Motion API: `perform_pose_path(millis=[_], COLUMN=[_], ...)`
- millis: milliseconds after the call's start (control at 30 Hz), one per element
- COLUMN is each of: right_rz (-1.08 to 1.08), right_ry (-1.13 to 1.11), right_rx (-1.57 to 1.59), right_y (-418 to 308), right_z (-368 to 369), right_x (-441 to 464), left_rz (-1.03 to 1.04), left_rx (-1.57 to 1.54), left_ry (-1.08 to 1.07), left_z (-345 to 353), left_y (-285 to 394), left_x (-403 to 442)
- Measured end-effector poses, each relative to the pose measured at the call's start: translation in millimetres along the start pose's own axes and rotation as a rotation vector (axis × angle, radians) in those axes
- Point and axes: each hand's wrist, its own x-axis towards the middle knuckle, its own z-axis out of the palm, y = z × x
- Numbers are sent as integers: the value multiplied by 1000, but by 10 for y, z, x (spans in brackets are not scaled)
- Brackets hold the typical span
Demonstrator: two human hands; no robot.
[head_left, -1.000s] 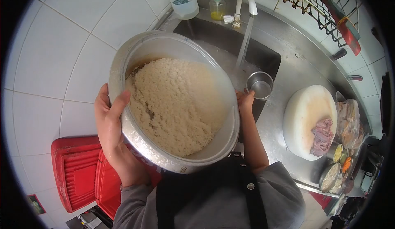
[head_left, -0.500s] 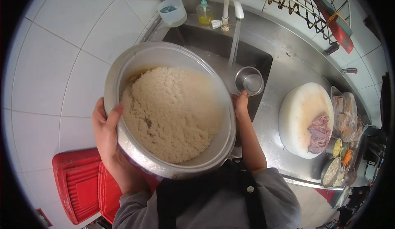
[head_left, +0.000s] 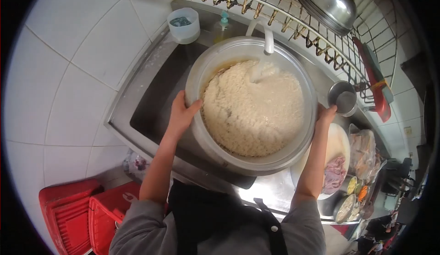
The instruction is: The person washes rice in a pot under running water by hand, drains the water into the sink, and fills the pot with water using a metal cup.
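A large round metal pot full of wet, uncooked rice is over the sink, beneath the white faucet. Water from the spout lands on the rice near the far rim. My left hand grips the pot's left side, its thumb at the rim. On the opposite side, my right hand is against the pot's wall and also holds a small metal cup by its edge. The undersides of both hands' grips are hidden.
The sink lies beneath and left of the pot. A wire rack with metal bowls hangs above. Right stand a round cutting board with raw meat and small food containers. Red baskets are lower left.
The pot has moved right and away from my body, under the faucet, with both hands on it. The water now falls into the pot instead of the sink. The cup moved right with my right hand.
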Motion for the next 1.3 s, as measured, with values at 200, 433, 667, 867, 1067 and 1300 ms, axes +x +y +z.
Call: perform_pose_path(millis=[200,433,667,867,1067,1300], right_rz=[-266,-605,-712,-682,-668,-574], right_ry=[224,315,277,267,278,284], right_rx=[-67,-766,-1123,-1138,-1149,-1219], right_y=[-173,-219,-275,-316,-336,-366], right_z=[-220,-304,-76,4,66,134], right_x=[640,869,638,552,481,468], left_rz=[-13,45,596,-4,-39,383], left_rx=[18,233,1053,791,899,974], left_ry=[-127,-174,-319,-599,-560,-910], left_z=[648,912,1569,2949,3449,3880], left_y=[-218,-164,144,-1271,-35,-194], left_x=[526,856,906,1985,1543,1294])
